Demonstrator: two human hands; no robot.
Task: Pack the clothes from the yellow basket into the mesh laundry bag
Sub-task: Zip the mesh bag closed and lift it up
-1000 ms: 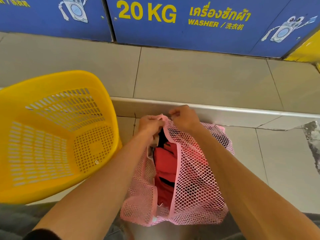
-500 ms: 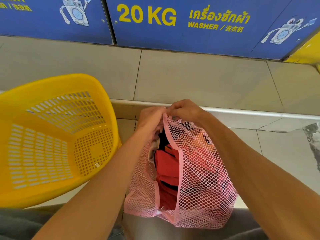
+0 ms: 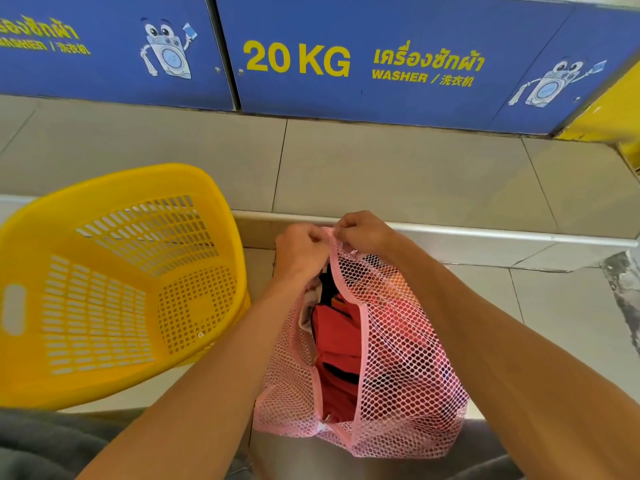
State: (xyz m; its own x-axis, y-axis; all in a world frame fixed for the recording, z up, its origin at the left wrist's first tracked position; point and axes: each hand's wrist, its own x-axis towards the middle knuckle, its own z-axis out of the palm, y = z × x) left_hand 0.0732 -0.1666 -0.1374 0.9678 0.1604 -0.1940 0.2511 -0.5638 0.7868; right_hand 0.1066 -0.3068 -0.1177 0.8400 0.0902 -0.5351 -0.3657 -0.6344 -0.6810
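Observation:
A pink mesh laundry bag hangs in front of me, held up by its top end. My left hand and my right hand both pinch the pink trim at the top of the bag's long opening, close together. Through the gap along the bag show red clothes with bits of black and white fabric. The yellow basket lies tilted on the floor to the left, with nothing visible inside it.
Blue washer panels marked 20 KG stand at the back on a raised tiled step with a metal edge. Grey fabric covers my lap at the bottom left. Cracked floor shows at the far right.
Both hands have lifted the top of the bag a little, so the bag hangs more upright off the floor. The basket has not moved.

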